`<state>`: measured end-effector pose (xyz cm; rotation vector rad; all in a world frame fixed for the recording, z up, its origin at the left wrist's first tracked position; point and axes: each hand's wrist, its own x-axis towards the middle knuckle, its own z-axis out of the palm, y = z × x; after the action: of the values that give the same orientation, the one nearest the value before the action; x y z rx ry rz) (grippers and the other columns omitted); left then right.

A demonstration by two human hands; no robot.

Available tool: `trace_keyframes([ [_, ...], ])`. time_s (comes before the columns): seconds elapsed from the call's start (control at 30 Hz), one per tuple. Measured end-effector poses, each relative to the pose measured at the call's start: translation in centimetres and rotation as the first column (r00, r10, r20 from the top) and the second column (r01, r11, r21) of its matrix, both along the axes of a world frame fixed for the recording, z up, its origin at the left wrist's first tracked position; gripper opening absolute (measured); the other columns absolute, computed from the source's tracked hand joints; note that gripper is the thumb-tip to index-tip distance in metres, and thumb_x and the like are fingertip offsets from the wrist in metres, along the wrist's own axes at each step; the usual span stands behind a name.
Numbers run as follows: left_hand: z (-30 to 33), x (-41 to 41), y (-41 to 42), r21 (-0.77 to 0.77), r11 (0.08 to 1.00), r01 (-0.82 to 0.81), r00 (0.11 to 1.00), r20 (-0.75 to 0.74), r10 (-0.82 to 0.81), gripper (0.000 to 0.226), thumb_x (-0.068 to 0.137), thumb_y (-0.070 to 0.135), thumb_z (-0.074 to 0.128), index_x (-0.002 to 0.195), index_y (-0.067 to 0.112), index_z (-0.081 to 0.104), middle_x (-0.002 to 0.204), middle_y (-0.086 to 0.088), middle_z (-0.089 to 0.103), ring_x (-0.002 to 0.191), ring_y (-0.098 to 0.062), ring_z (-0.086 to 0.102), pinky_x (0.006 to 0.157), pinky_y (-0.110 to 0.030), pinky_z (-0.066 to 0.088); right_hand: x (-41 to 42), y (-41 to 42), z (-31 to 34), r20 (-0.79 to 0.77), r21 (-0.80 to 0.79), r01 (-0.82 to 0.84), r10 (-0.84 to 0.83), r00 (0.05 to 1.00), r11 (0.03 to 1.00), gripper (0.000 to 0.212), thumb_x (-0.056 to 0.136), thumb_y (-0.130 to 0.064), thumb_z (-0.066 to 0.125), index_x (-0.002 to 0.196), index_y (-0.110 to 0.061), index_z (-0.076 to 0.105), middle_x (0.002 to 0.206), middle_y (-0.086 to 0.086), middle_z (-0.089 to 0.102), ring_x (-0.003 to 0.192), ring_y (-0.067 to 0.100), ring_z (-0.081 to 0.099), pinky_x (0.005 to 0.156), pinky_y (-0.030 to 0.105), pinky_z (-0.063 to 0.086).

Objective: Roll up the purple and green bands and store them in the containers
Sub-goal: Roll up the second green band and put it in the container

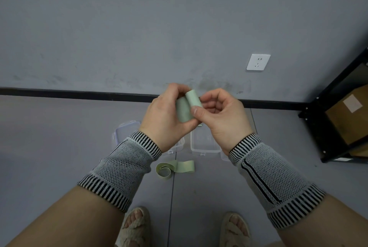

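Observation:
Both hands hold a pale green band (189,105) up in front of me, partly rolled into two thick folds. My left hand (167,115) curls its fingers round the left fold. My right hand (219,113) pinches the right fold between thumb and fingers. A second green band (175,167) lies loose on the grey floor below, one end curled into a loop. Two clear plastic containers sit on the floor behind it, one at the left (125,131) and one in the middle (205,143), both partly hidden by my hands. No purple band is visible.
A black metal shelf (326,127) holding a cardboard box (350,113) stands at the right. A grey wall with a white socket (258,62) and a black skirting strip runs behind. My sandalled feet (137,226) are at the bottom edge.

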<state>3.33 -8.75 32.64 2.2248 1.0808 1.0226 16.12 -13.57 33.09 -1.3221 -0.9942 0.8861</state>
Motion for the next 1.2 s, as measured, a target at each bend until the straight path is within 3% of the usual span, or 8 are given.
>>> trace_keyframes([
  [0.17, 0.2, -0.3, 0.1, 0.005, 1.0, 0.001, 1.0, 0.025, -0.001, 0.052, 0.062, 0.046, 0.071, 0.102, 0.022, 0.049, 0.085, 0.023, 0.054, 0.084, -0.006, 0.058, 0.075, -0.031, 0.049, 0.3, -0.3, 0.0, -0.004, -0.001, -0.058, 0.058, 0.998, 0.998, 0.014, 0.084, -0.007, 0.067, 0.087, -0.02, 0.063, 0.075, -0.003, 0.067, 0.067, 0.002, 0.063, 0.064, 0.017, 0.048],
  [0.37, 0.0, -0.4, 0.3, -0.008, 0.997, 0.074, 0.996, 0.046, -0.073, 0.061, 0.061, 0.055, 0.062, 0.109, 0.017, 0.054, 0.096, 0.013, 0.059, 0.089, -0.006, 0.058, 0.081, -0.028, 0.048, 0.3, -0.3, 0.1, 0.006, 0.031, -0.029, 0.029, 1.0, 0.999, 0.016, 0.082, -0.003, 0.068, 0.085, -0.016, 0.06, 0.069, 0.001, 0.066, 0.065, 0.01, 0.064, 0.065, 0.023, 0.053],
  [0.47, 0.0, -0.8, 0.5, -0.043, 0.992, 0.12, 0.992, 0.046, -0.118, 0.05, 0.064, 0.05, 0.061, 0.109, 0.029, 0.054, 0.092, 0.015, 0.06, 0.089, -0.002, 0.058, 0.08, -0.012, 0.045, 0.7, -0.2, 0.1, 0.043, 0.039, 0.006, -0.007, 0.999, 0.999, 0.019, 0.08, -0.002, 0.07, 0.081, -0.018, 0.059, 0.071, -0.002, 0.063, 0.063, 0.004, 0.061, 0.062, 0.019, 0.051],
  [0.53, 0.1, -1.0, 0.6, -0.114, 0.985, 0.129, 0.988, 0.097, -0.118, 0.036, 0.069, 0.045, 0.056, 0.104, 0.037, 0.055, 0.088, 0.016, 0.061, 0.085, -0.001, 0.059, 0.079, -0.009, 0.044, 1.1, -0.2, 0.1, 0.077, 0.038, 0.006, -0.009, 0.997, 0.999, 0.021, 0.08, -0.002, 0.07, 0.08, -0.02, 0.059, 0.073, -0.003, 0.062, 0.066, 0.005, 0.059, 0.064, 0.02, 0.05],
  [0.63, 0.2, -1.0, 0.7, -0.21, 0.97, 0.122, 0.978, 0.195, -0.081, 0.019, 0.077, 0.041, 0.054, 0.095, 0.038, 0.06, 0.083, 0.008, 0.065, 0.081, -0.01, 0.062, 0.08, -0.026, 0.052, 1.4, -0.2, 0.0, 0.13, 0.029, -0.038, 0.034, 0.991, 0.999, 0.024, 0.081, 0.0, 0.068, 0.08, -0.022, 0.056, 0.079, -0.002, 0.061, 0.067, 0.008, 0.057, 0.064, 0.023, 0.05],
  [0.77, 0.3, -1.0, 0.8, -0.273, 0.954, 0.123, 0.966, 0.252, -0.052, 0.012, 0.08, 0.037, 0.06, 0.089, 0.029, 0.062, 0.082, -0.002, 0.069, 0.08, -0.021, 0.066, 0.079, -0.045, 0.054, 1.2, -0.1, -0.1, 0.129, 0.034, -0.068, 0.063, 0.99, 0.997, 0.026, 0.081, 0.005, 0.065, 0.081, -0.02, 0.057, 0.081, -0.003, 0.061, 0.069, 0.01, 0.059, 0.066, 0.024, 0.052],
  [1.07, 0.5, -1.2, 0.9, -0.364, 0.921, 0.14, 0.949, 0.314, -0.02, 0.007, 0.078, 0.028, 0.059, 0.081, 0.022, 0.057, 0.073, -0.011, 0.069, 0.075, -0.037, 0.065, 0.077, -0.053, 0.053, 0.9, -0.2, 0.2, 0.077, 0.069, -0.046, 0.041, 0.996, 0.997, 0.027, 0.079, 0.005, 0.069, 0.085, -0.021, 0.063, 0.082, -0.009, 0.066, 0.074, 0.005, 0.065, 0.07, 0.019, 0.053],
  [1.2, 0.3, -1.1, 1.1, -0.449, 0.876, 0.176, 0.937, 0.348, -0.01, 0.015, 0.08, 0.026, 0.061, 0.095, 0.024, 0.057, 0.076, -0.003, 0.069, 0.069, -0.02, 0.064, 0.08, -0.043, 0.055, 0.8, -0.1, 0.3, 0.085, 0.062, -0.048, 0.043, 0.995, 0.997, 0.028, 0.079, 0.006, 0.068, 0.084, -0.021, 0.062, 0.081, -0.009, 0.065, 0.074, 0.005, 0.065, 0.072, 0.02, 0.054],
])
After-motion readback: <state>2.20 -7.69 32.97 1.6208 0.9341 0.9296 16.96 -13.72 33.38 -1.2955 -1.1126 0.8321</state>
